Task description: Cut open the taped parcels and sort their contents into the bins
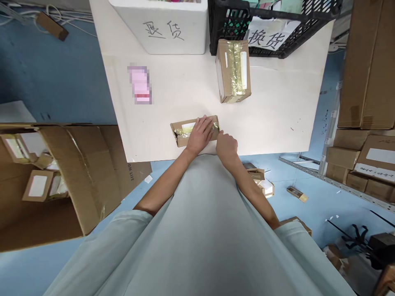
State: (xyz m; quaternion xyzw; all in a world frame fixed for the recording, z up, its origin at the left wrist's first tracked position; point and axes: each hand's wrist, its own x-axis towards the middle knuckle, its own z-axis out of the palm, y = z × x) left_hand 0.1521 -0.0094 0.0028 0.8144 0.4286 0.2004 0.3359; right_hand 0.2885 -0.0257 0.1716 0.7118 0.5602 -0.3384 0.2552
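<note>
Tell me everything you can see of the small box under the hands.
The small cardboard box is brown, oblong, wrapped in glossy clear tape, with a white label on top. It lies flat near the table's front edge. The left hand rests palm-down on its top; the right hand touches its right end.

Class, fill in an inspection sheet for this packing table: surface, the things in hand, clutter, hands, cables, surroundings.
Surface: white table, bare in places.
Things in hand: small taped carton at the near edge.
Clutter: second taped carton; white foam box; black crate; blurred pink item.
Hands: left hand flat on the small taped carton; right hand at its right end, grip unclear.
Cables: white cables on the floor, far left.
Surroundings: open cardboard box left; stacked cartons right.
</note>
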